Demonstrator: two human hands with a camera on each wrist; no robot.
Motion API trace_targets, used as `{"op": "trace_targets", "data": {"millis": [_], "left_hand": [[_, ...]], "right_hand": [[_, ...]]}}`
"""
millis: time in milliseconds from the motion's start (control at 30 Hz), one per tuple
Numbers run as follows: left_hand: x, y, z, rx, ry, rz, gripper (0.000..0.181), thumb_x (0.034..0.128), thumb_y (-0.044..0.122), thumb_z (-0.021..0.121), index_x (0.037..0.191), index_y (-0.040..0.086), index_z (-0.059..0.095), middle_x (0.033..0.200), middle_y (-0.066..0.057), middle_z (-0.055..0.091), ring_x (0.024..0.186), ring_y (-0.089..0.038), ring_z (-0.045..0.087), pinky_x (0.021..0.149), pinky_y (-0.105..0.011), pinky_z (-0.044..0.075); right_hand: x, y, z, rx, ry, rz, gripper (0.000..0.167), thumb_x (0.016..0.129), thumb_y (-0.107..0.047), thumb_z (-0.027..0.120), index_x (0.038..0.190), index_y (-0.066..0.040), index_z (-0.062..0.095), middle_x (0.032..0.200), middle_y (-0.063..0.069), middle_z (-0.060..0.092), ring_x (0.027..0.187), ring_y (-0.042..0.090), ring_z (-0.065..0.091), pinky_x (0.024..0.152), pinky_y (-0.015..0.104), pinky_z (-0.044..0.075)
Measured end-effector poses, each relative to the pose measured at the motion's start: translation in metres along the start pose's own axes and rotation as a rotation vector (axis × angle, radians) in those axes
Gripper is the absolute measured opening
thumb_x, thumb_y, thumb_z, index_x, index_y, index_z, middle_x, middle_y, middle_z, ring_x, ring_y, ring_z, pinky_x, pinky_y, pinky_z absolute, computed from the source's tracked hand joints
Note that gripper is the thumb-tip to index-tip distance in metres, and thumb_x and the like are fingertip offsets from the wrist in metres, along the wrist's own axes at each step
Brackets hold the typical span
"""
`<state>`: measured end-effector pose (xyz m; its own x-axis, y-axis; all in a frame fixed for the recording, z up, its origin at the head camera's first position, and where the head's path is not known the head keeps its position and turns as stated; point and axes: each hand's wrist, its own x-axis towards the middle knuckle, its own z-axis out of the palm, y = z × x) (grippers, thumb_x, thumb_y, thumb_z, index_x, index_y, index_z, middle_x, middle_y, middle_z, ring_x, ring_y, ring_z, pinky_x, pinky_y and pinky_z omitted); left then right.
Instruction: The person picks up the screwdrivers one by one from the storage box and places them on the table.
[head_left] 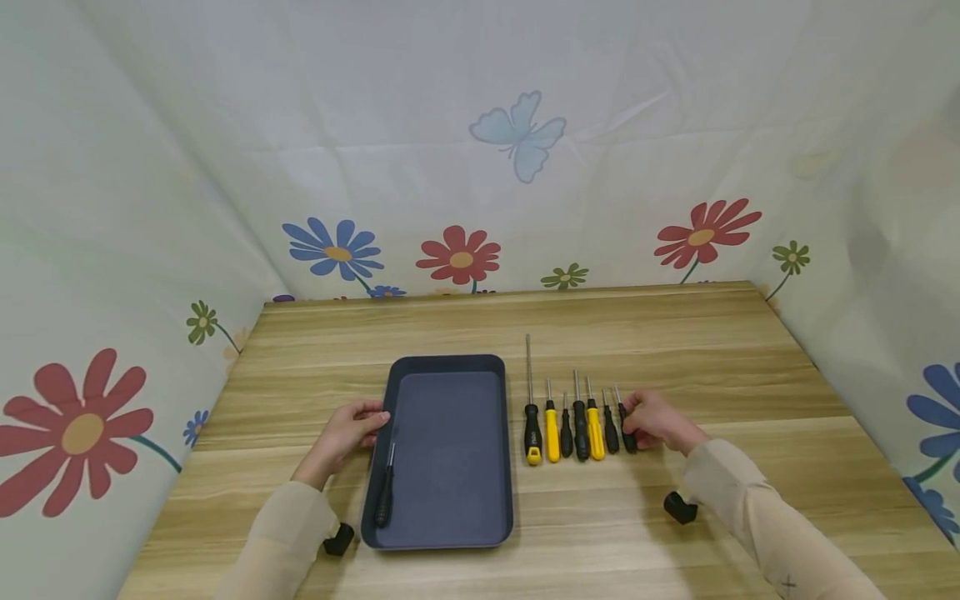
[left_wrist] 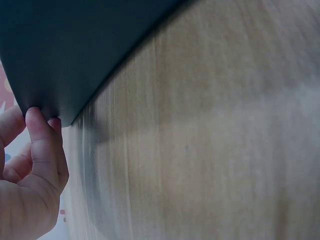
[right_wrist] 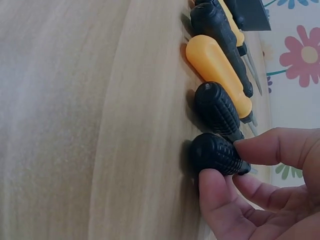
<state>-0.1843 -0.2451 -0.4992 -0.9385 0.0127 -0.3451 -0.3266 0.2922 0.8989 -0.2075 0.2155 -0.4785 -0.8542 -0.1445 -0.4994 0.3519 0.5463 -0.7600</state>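
Observation:
My left hand [head_left: 347, 435] holds the left rim of a dark grey rectangular tray [head_left: 453, 450], its thumb over the edge. In the left wrist view, fingertips [left_wrist: 37, 117] press against the tray's outer wall. Inside the tray, along its left side, lies a black-handled screwdriver [head_left: 384, 493]. My right hand [head_left: 660, 421] pinches the handle of a small black screwdriver [right_wrist: 212, 152], the rightmost in a row on the table. Just beside it lies another small black screwdriver [right_wrist: 216, 106], and a yellow-handled one [right_wrist: 212, 65] comes after that.
The row continues leftward with a larger black screwdriver [head_left: 581, 433], a small black one [head_left: 566, 433], a yellow one [head_left: 552, 435] and a long black-and-yellow one [head_left: 532, 429] near the tray. A wooden table [head_left: 637, 333] lies beneath. Flowered white cloth [head_left: 600, 192] hangs around it.

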Motion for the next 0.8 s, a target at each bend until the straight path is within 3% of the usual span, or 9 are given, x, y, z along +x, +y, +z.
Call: {"op": "trace_targets", "data": {"millis": [333,800], "left_hand": [[-0.0028,0.0024,0.0014,0.005,0.007,0.004,0.05,0.0873,0.021,0.055,0.127,-0.005,0.04,0.108,-0.013,0.054,0.079,-0.008,0.055,0.064,-0.023,0.048],[0.0002,0.0001,0.0009,-0.013,0.021,-0.001,0.048,0.0864,0.02,0.057,0.125,-0.005,0.042,0.101,-0.008,0.055,0.076,-0.006,0.054,0.063,-0.021,0.047]], "right_hand": [[0.0019,-0.0023,0.0031,-0.042,0.014,0.015,0.031,0.074,0.005,0.053,0.102,0.006,0.04,0.07,0.007,0.045,0.05,0.014,0.045,0.048,0.027,0.046],[0.0032,-0.0016,0.0027,-0.044,0.015,0.042,0.032,0.076,0.001,0.056,0.104,0.006,0.041,0.074,0.008,0.049,0.049,0.014,0.048,0.048,0.027,0.048]]}}
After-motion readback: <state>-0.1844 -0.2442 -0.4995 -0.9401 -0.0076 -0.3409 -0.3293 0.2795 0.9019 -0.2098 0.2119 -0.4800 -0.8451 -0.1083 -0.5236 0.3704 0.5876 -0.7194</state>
